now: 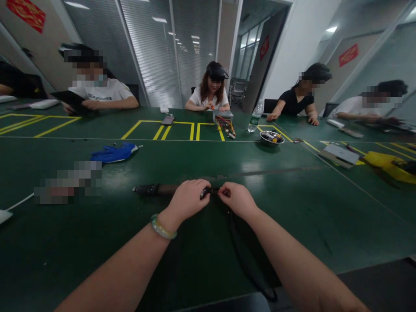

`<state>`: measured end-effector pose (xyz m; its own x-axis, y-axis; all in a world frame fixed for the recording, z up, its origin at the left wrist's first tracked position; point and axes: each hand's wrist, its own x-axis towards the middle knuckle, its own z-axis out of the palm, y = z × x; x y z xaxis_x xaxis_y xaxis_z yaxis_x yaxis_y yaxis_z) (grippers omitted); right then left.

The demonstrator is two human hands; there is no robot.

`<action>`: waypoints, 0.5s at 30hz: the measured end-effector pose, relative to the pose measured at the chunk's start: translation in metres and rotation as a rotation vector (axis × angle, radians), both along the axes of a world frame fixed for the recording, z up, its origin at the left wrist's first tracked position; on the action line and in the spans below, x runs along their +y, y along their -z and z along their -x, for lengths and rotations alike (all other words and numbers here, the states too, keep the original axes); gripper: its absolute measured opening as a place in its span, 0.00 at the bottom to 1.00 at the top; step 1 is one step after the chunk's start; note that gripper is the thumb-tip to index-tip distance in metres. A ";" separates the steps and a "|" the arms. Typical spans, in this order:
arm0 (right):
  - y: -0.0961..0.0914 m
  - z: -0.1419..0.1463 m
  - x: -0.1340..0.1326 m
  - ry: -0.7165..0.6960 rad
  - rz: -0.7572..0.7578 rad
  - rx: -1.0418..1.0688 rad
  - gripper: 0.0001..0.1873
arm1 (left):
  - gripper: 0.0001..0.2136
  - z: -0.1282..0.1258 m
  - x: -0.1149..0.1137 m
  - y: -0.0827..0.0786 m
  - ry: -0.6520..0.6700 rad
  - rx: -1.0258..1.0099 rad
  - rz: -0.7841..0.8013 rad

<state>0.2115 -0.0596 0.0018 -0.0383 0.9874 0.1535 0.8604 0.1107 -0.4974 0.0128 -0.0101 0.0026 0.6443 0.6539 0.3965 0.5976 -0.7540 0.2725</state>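
My left hand (186, 203) and my right hand (235, 200) meet at the middle of the green workbench (208, 242). Between their fingertips they pinch a small black cable end (208, 192). From there a thin black cable (245, 255) runs down and loops toward the near table edge. Just behind my left hand lies a long black-and-brown handled tool (152, 189), possibly a heat gun or a soldering iron. A pale green bangle (163, 227) circles my left wrist.
A blue glove (113, 152) lies left of centre. Yellow tape outlines (159, 130) mark the far bench. There stand a metal bowl (271, 138), a water bottle (255, 116) and a metal box with coloured wires (223, 121). Several co-workers sit around the far side.
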 end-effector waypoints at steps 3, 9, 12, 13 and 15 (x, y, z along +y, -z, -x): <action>0.003 0.000 0.000 0.003 -0.018 0.017 0.03 | 0.09 -0.002 0.000 0.003 0.010 0.033 -0.015; 0.004 0.000 -0.001 0.000 -0.027 0.011 0.03 | 0.08 -0.006 -0.002 0.008 0.017 0.052 -0.037; 0.003 -0.001 0.000 0.020 -0.016 0.000 0.03 | 0.07 -0.009 -0.001 0.009 0.022 0.057 -0.041; 0.003 -0.001 0.000 0.024 -0.013 -0.002 0.03 | 0.06 -0.010 -0.001 0.010 0.026 0.057 -0.046; 0.004 -0.002 0.000 0.030 -0.010 0.003 0.03 | 0.05 -0.011 0.000 0.010 0.036 0.054 -0.050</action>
<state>0.2131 -0.0594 -0.0021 -0.0082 0.9865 0.1633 0.8617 0.0898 -0.4993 0.0236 -0.0104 -0.0073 0.6885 0.6103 0.3919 0.5827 -0.7872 0.2022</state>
